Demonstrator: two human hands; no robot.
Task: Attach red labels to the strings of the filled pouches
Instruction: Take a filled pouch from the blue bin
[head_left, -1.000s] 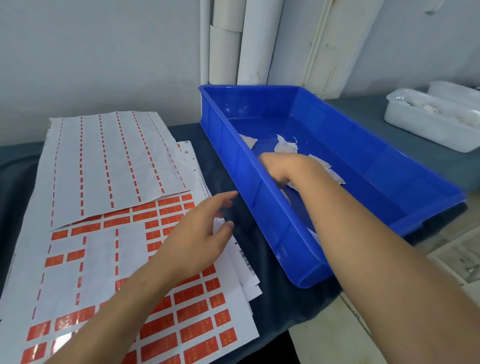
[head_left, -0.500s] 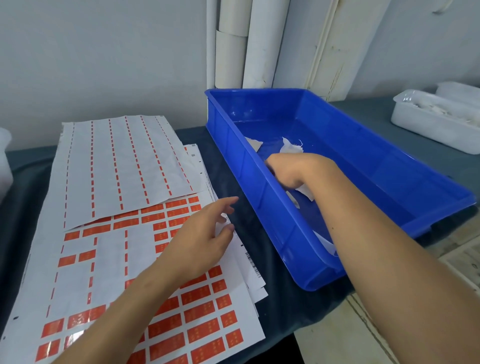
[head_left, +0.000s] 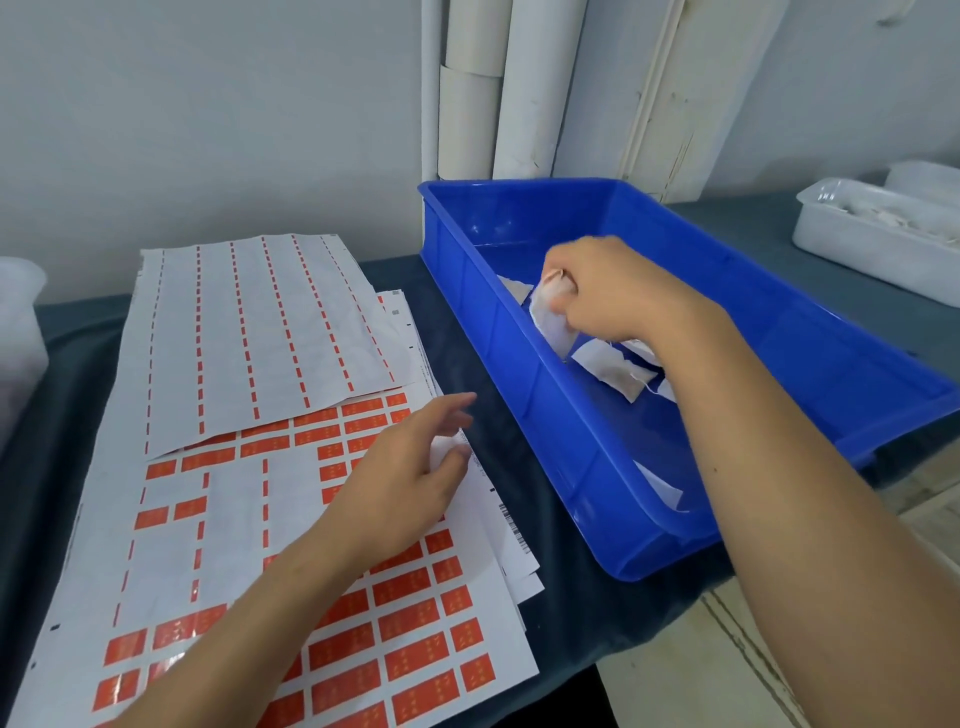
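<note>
Pouch (head_left: 551, 317) gripped by right hand (head_left: 608, 288)

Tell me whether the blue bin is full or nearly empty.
Nearly empty: only a few white pouches lie on the blue bin floor, mostly bare.

No legible text in view. The rectangular red stickers (head_left: 415, 625) on the white backing sheet (head_left: 234, 519) carry pale marks, too small and blurred to read. A printed black barcode (head_left: 516, 528) sits at the edge of a lower white paper sheet (head_left: 511, 551); any digits beside it cannot be made out.
</note>
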